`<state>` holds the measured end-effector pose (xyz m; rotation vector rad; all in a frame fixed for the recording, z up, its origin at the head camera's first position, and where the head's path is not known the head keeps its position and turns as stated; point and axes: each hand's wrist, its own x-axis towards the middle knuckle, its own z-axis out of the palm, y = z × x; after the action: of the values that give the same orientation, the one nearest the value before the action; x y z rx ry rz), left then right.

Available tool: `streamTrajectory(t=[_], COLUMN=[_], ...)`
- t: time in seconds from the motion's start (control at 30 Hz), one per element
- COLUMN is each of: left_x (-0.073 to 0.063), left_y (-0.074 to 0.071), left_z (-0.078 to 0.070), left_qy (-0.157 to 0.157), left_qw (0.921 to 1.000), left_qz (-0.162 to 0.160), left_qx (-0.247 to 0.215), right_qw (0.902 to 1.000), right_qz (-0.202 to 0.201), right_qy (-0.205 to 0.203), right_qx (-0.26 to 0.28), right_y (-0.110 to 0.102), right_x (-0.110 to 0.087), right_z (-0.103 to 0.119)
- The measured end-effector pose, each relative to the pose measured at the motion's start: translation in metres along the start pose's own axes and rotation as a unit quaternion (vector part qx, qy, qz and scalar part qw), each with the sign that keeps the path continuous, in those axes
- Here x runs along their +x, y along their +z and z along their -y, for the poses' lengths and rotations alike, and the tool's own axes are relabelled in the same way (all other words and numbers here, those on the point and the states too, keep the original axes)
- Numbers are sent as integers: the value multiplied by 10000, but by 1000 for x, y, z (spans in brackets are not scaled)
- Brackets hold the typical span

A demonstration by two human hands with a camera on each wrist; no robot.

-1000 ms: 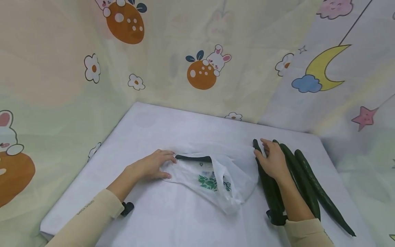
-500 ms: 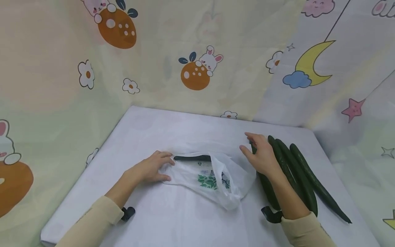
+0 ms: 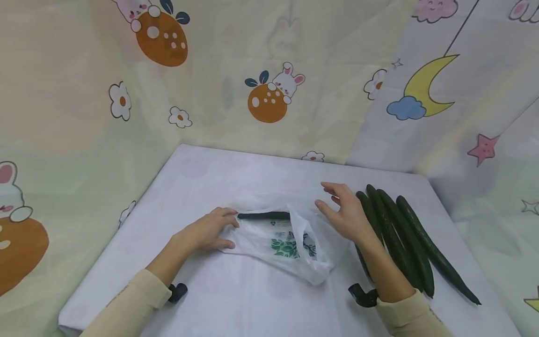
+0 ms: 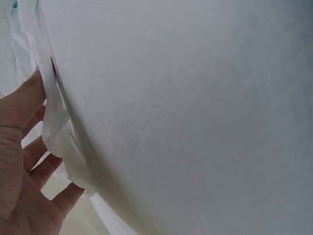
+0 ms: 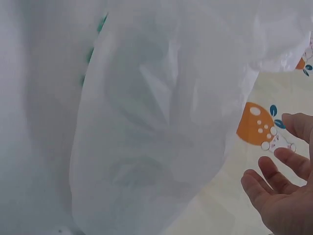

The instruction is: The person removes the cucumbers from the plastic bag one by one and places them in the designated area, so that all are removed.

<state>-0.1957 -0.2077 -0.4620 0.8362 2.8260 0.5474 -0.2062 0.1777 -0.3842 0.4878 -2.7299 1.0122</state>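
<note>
A white plastic bag [image 3: 258, 238] with green leaf print lies on the table. In its opening shows the edge of a long dark green thing [image 3: 264, 216], like a cucumber. At the bag's left end my left hand [image 3: 212, 228] holds the rim; the left wrist view has the thumb on one side and fingertips behind the thin plastic. My right hand [image 3: 346, 216] hovers over the bag's right end, its fingers loosely bent and nothing in them. Several long cucumbers [image 3: 405, 234] lie side by side to its right, the leftmost partly covered by the right forearm.
The white table [image 3: 236, 173] has its far edge against a patterned cloth backdrop [image 3: 219, 70]. Dark wrist straps [image 3: 363, 296] stick out from the sleeves.
My right hand has moved left from above the leftmost cucumber to over the bag's right end. My left hand stays at the bag. The head view has shifted slightly.
</note>
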Motion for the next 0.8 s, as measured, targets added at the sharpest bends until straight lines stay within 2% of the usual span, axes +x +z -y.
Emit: streamTrajectory(t=[0.23,0.43,0.63,0.8], left_x=[4,8,13,19], left_y=[-2,-6,-10,-8], left_z=[0,4,8,10], left_qy=[61,-4,4,-65], left_qw=[9999,9997,9993,9990], left_qz=[139,232,292,392], left_qx=[-55,39,221,196], right_qw=[9997,9987,9962,9935], right_qz=[-58,107,194,247], right_qy=[-178,-332,-651,-878], right_qx=[127,364,536,677], right_y=[4,10,20,28], right_x=[1,8,13,14], right_z=[12,28,47,58])
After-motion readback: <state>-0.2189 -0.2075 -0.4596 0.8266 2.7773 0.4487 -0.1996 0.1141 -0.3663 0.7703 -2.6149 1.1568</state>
